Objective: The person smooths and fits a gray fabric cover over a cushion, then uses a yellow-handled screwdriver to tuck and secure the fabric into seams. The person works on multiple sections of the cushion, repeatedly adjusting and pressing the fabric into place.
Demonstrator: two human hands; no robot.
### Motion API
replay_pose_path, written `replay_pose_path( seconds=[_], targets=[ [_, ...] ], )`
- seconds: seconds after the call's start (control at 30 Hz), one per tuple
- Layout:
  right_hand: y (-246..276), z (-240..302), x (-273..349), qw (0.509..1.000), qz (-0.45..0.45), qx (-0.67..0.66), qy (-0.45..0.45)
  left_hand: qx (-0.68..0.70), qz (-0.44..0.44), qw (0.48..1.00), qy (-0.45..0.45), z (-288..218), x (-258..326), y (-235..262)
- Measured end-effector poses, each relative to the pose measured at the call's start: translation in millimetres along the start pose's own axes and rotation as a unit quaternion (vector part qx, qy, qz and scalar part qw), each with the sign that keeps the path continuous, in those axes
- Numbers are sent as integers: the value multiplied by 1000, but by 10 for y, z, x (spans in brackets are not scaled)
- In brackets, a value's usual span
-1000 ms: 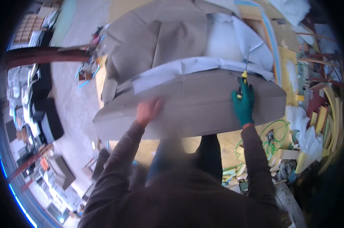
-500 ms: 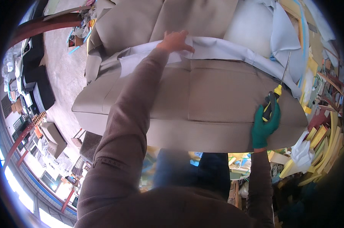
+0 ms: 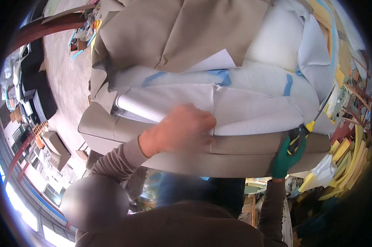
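Observation:
A taupe sofa cover lies over the near part of the seat, its pale backing folded up into view. My bare left hand is closed on the edge of this fold near the middle seam; its lower fingers are blurred. At the right end, my right hand, in a green glove, grips a screwdriver by its yellow and black handle. The long thin shaft points up and away. Beyond the fold, white padding shows with blue strips on it.
Another taupe cover piece drapes over the far side. Wooden frame edges show at the far right. Yellow foam offcuts are heaped to the right. On the left, the concrete floor has furniture and scraps along it.
My left hand has pulled the cover's edge toward me, turning its pale backing up and baring the padding and blue strips. The right hand keeps the screwdriver and has shifted slightly nearer.

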State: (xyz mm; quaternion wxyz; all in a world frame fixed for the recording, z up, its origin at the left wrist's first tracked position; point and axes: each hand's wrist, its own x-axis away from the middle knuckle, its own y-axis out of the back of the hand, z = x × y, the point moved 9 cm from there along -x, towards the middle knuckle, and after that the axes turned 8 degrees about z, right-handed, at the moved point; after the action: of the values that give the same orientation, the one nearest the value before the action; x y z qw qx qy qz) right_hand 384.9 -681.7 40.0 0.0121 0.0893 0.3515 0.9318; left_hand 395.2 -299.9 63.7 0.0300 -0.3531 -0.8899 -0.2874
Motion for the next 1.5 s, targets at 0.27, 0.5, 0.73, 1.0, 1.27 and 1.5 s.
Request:
replay_pose_path(
  seconds=[0.27,0.5,0.73,1.0,1.27,1.5],
  targets=[
    [-447,935,-991,973,135,-186,8,37,42,997,52,-116,30,-172],
    [-2310,660,-951,913,401,41,67,123,179,976,16,369,-204,-202],
    [-2248,663,-771,897,421,81,108,-53,206,962,172,1817,-856,-484],
    [-1980,323,-1548,967,233,51,87,124,114,940,296,1829,-518,-1046],
    [-2832,-375,-2296,833,391,390,39,202,111,917,325,1831,-472,-1156],
    [-3644,254,-1830,790,516,304,129,160,69,950,258,1827,-512,-1153]
  ],
)
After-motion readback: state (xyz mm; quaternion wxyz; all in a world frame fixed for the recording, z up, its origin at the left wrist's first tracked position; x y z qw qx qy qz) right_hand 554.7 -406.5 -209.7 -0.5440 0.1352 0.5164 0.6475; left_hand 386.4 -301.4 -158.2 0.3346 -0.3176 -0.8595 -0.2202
